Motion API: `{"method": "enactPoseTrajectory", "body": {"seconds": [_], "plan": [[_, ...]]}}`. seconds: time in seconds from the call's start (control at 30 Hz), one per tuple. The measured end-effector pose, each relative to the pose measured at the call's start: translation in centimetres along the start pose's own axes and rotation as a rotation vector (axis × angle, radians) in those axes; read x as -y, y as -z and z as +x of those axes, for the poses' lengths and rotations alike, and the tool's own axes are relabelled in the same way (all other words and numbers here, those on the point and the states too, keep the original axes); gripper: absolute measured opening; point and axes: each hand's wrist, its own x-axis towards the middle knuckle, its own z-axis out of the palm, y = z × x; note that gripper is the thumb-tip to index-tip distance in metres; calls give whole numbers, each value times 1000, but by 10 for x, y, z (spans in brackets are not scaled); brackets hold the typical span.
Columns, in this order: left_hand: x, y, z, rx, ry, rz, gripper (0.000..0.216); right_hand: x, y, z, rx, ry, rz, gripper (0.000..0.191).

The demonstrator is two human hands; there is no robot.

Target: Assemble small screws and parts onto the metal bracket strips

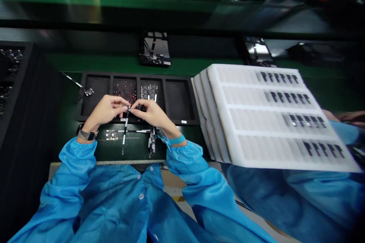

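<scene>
Hands in blue sleeves are seen from above, meeting over a black tray [182,102] on a green surface [68,121]. A small circuit part [129,109] is pinched between the left hand [107,109] and the right hand [149,113], each grip narrowed onto it. Its white strip [126,123] hangs toward the person, long axis running near-to-far. White foam trays [256,121] are stacked at the right.

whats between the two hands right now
In the head view, a small dark part with a thin white strip hanging from it sits between the left hand and right hand, pinched by the fingers of both.
</scene>
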Motion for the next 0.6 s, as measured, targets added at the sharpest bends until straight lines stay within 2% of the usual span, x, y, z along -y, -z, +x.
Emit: {"method": "enactPoseTrajectory", "body": {"seconds": [0.27,0.47,0.6], "plan": [[-3,-4,-1,-14,-8,44,12,4,-1,-3,1,-21,-12,18],[-5,0,-3,64,17,-84,17,8,4,-4,135,-160,212,34],[-3,1,-4,70,30,-145,19,11,4,-5,152,-179,302,39]]}}
